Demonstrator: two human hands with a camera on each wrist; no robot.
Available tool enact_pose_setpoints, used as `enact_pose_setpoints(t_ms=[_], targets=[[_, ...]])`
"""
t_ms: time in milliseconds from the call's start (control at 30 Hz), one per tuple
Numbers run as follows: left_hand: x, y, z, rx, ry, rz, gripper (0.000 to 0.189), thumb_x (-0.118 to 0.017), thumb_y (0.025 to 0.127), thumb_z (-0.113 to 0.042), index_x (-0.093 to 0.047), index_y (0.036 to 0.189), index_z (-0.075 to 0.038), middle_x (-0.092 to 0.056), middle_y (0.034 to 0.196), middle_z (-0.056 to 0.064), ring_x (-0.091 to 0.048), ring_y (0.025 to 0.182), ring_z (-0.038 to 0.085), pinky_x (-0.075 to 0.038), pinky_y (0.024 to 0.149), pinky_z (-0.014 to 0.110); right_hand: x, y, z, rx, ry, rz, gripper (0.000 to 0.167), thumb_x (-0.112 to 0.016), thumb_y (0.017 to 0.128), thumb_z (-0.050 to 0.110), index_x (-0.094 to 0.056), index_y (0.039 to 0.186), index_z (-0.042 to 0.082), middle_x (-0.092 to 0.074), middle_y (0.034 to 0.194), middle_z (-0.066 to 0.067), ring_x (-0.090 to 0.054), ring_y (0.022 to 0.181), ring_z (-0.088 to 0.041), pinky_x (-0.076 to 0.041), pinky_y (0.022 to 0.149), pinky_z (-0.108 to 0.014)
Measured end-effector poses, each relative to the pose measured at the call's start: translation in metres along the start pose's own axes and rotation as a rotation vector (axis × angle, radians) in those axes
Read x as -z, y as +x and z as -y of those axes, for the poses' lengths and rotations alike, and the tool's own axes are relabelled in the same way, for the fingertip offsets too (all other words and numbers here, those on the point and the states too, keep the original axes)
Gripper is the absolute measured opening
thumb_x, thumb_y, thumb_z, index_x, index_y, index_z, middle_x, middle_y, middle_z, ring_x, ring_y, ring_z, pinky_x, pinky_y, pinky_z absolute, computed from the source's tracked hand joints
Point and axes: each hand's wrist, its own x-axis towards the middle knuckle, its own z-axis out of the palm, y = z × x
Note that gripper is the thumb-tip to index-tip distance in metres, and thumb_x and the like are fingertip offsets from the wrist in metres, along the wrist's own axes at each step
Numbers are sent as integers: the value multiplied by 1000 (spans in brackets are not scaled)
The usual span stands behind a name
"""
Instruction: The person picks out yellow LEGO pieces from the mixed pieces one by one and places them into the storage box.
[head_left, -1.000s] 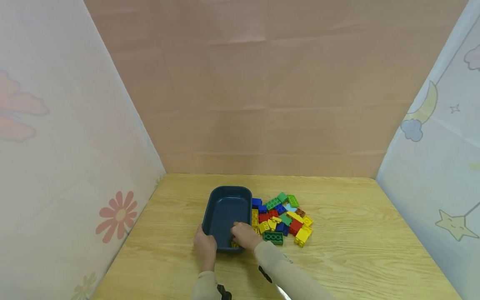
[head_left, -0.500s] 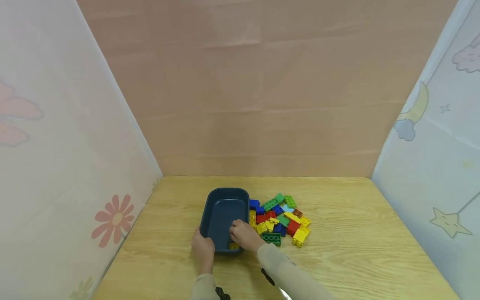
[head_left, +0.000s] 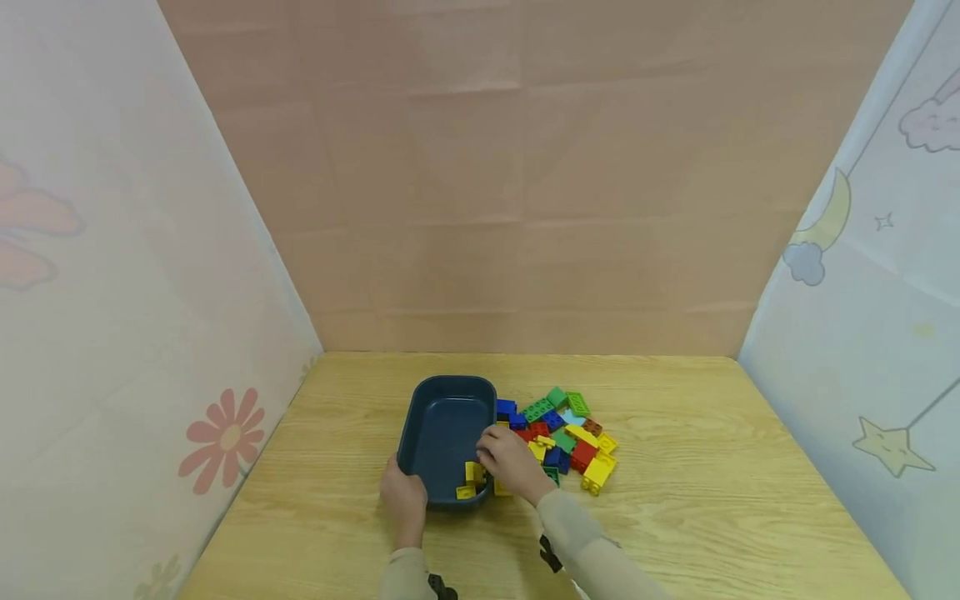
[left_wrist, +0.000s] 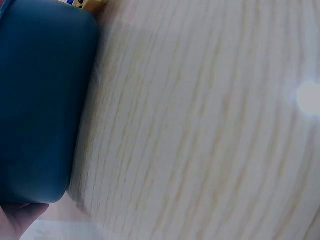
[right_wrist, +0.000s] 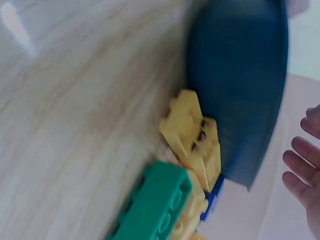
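A dark blue rectangular tray (head_left: pixel 450 429) stands on the table, its side wall (left_wrist: pixel 45 105) filling the left of the left wrist view. My left hand (head_left: pixel 403 497) grips its near left side, thumb at the rim. Over the right rim hovers my right hand (head_left: pixel 513 458); in the right wrist view its fingers (right_wrist: pixel 300 175) are loosely bent with nothing between them. Yellow toy bricks (head_left: pixel 466 492) lie inside the tray at the near right corner. Beside the right wall is a pile of building bricks (head_left: pixel 562 437), partly hidden by the right hand.
In the right wrist view a yellow brick (right_wrist: pixel 192 140) and a green brick (right_wrist: pixel 155 202) lie outside, close along the tray's wall. The wooden table (head_left: pixel 712 483) meets a brown paper backdrop (head_left: pixel 525 208) behind, with patterned sheets (head_left: pixel 847 350) at both sides.
My right hand has come up from the tray's near corner to its right rim, leaving yellow bricks in view inside. The left hand keeps its grip, and the head view has shifted slightly.
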Motion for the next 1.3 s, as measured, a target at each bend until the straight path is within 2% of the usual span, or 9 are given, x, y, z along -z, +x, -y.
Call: enact_pose_setpoints(t_ms=[167,267,367,433,567,700,867,1100,1300], targets=[[0,0,2,-8,-15,2,45,-43,73,15,-49,117,13,-54,108,32,-54,91,45,-46,67,49,16,-7,-4,-70,-46,-88,6,-68,76,9,-66,82,8,-57,85,-2,-54,78,-15,-48,69,-26],[0,0,2,-10,-13,11,45,-43,73,15,-49,117,14,-53,108,33,-54,91,45,-45,67,50,26,-16,-8,-166,-58,-143,6,-69,75,9,-66,81,7,-57,84,-4,-56,77,-17,-49,65,-28],[-1,1,3,-13,0,9,44,-44,73,15,-49,117,14,-54,107,33,-54,90,46,-45,67,51,33,-27,-12,-297,-51,-187,5,-69,75,9,-66,79,7,-58,84,-4,-56,77,-19,-49,62,-29],[-1,1,3,-18,5,3,44,-44,72,15,-50,116,13,-54,106,33,-54,90,46,-45,67,51,36,-35,-15,-373,-50,-201,5,-69,75,8,-66,80,6,-58,84,-4,-56,76,-20,-49,60,-30],[-2,2,4,-29,1,-6,43,-45,73,15,-50,116,13,-54,106,33,-54,90,46,-45,68,52,41,-50,-24,-473,-53,-215,12,-69,75,8,-67,85,2,-59,85,-8,-57,77,-23,-49,61,-34],[-2,2,3,-29,-13,-1,44,-44,73,15,-50,116,13,-54,107,33,-54,91,46,-45,68,51,46,-66,-34,-579,-51,-224,21,-70,74,7,-65,92,-3,-58,90,-15,-56,83,-30,-48,65,-41],[-3,1,3,-5,-12,3,43,-44,74,15,-50,117,13,-53,109,32,-53,94,46,-45,70,52,53,-83,-45,-712,-96,-183,30,-70,73,9,-62,97,-8,-55,93,-21,-51,86,-37,-45,70,-46],[-2,2,0,18,2,15,43,-44,75,14,-49,118,12,-53,111,31,-52,96,46,-43,73,52,59,-99,-54,-861,-133,-51,49,-72,72,16,-55,108,-13,-50,96,-26,-47,87,-38,-43,69,-47],[-2,3,2,3,-4,16,44,-44,74,14,-49,117,13,-53,110,32,-51,97,46,-43,74,52,56,-106,-55,-945,-99,45,59,-74,71,21,-50,114,-12,-46,92,-24,-46,79,-33,-43,57,-39]])
